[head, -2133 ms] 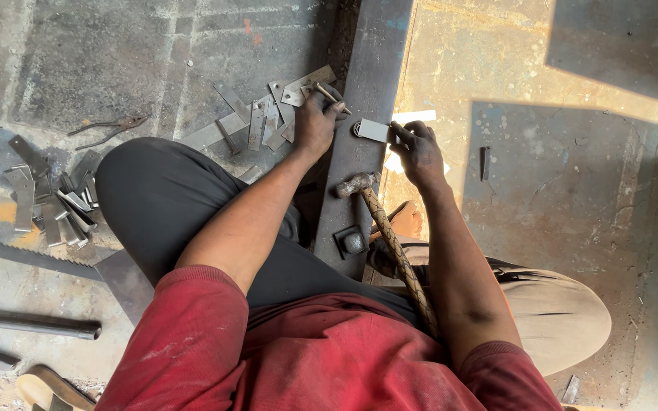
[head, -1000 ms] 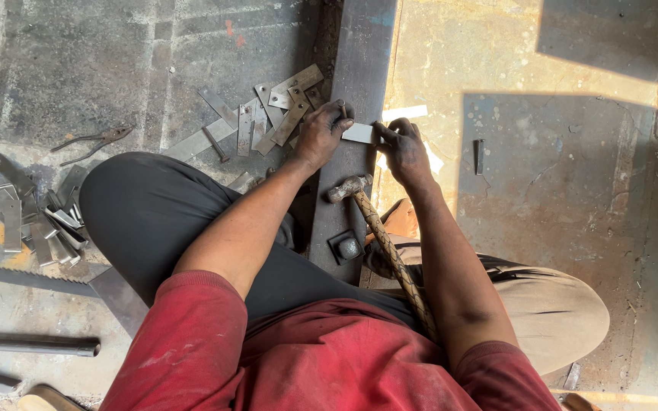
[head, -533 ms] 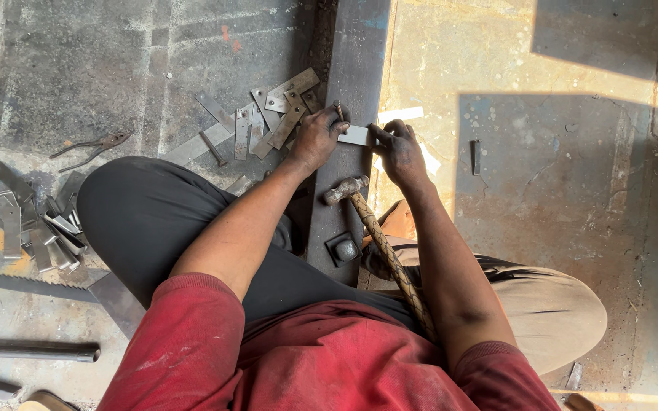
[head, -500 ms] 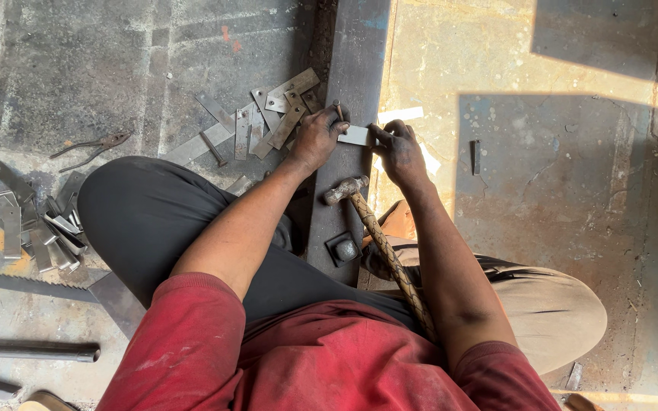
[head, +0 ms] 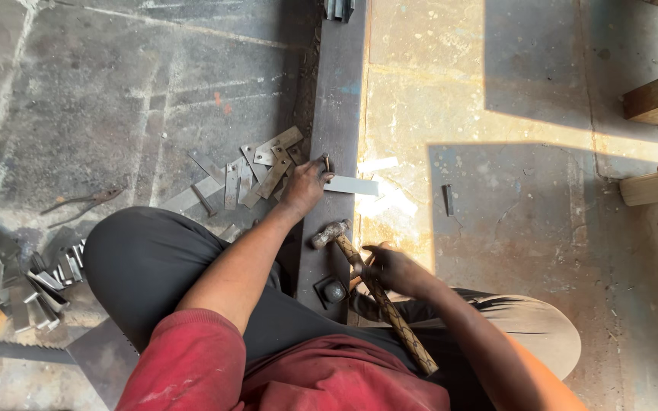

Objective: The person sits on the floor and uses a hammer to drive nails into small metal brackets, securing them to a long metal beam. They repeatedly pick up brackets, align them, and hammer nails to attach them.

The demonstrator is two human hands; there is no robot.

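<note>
I sit on the floor over a dark steel beam (head: 338, 91). A flat grey metal strip (head: 353, 186) lies across it. My left hand (head: 305, 187) presses the strip's left end and pinches a small dark pin (head: 326, 162) upright on it. A hammer (head: 375, 293) with a wrapped wooden handle lies slanted over my lap, its head (head: 330, 233) resting on the beam just below the strip. My right hand (head: 392, 269) is curled around the handle a little below the head.
A pile of cut metal strips (head: 257, 171) lies left of the beam, pliers (head: 85, 202) farther left, more strips (head: 32, 281) and a saw blade (head: 9, 350) at lower left. A small dark fitting (head: 333, 291) sits on the beam. Wooden blocks (head: 656, 99) stand at right.
My right hand has left the strip and drawn back onto the hammer handle. My left hand stays on the strip, now with the pin upright in its fingers.
</note>
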